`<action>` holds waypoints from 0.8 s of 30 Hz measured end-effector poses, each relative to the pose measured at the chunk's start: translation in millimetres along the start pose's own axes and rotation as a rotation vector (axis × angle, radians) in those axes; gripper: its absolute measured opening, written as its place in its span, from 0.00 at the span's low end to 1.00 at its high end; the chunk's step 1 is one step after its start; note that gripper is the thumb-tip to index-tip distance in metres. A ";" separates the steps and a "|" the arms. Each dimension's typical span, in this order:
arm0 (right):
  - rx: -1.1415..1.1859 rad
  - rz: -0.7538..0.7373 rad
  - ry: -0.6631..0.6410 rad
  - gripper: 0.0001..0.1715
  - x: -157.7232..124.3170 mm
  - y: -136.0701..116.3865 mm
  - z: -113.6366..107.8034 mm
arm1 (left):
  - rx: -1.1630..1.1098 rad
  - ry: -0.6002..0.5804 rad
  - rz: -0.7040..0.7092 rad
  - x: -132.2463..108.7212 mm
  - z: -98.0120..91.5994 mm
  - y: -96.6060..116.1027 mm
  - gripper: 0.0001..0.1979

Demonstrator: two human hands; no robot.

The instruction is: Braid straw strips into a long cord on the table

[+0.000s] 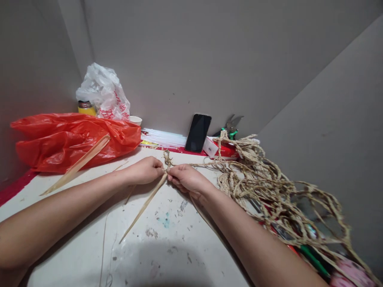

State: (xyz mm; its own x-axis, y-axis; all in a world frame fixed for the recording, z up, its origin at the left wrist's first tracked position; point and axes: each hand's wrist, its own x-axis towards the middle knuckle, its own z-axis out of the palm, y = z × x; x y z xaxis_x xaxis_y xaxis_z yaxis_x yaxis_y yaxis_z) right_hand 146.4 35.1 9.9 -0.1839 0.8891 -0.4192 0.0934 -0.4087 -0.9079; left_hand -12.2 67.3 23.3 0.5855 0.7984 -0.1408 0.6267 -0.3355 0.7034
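Close together over the middle of the white tabletop, my left hand (149,170) and my right hand (186,178) pinch the working end of a straw braid. A knotted clump of the braid (167,158) stands up just beyond my fingertips. From between the hands a pale flat straw strip (143,211) slants down toward the near left. Thinner strands trail beneath both wrists. A length of cord runs right from the clump to a large tangled heap of braided straw rope (257,175). Exactly how the strands cross between my fingers is hidden.
A red plastic bag (74,139) lies at the left with a loose straw strip (80,163) on it. Behind are a white plastic bag (103,89), a yellow jar (86,108) and a paper cup (135,120). A phone (198,132) leans on the wall beside green-handled pliers (231,126).
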 end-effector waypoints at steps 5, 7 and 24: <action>0.074 -0.010 0.027 0.13 1.0 3.6 5.8 | 0.387 0.138 0.005 -12.9 6.0 19.5 0.14; 0.112 0.006 0.013 0.17 -0.6 3.7 7.3 | 0.512 0.149 0.010 -18.4 14.8 25.0 0.15; 0.251 0.102 -0.258 0.06 3.3 1.7 -18.2 | -0.272 0.239 -0.108 -14.1 8.8 18.3 0.08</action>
State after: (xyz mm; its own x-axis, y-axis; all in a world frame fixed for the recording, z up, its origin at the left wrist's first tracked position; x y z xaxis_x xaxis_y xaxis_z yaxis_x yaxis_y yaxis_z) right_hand 163.8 41.1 7.2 -0.4295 0.7733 -0.4663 -0.1134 -0.5585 -0.8217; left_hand -4.5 45.6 32.0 0.3666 0.9269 -0.0805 0.4999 -0.1233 0.8572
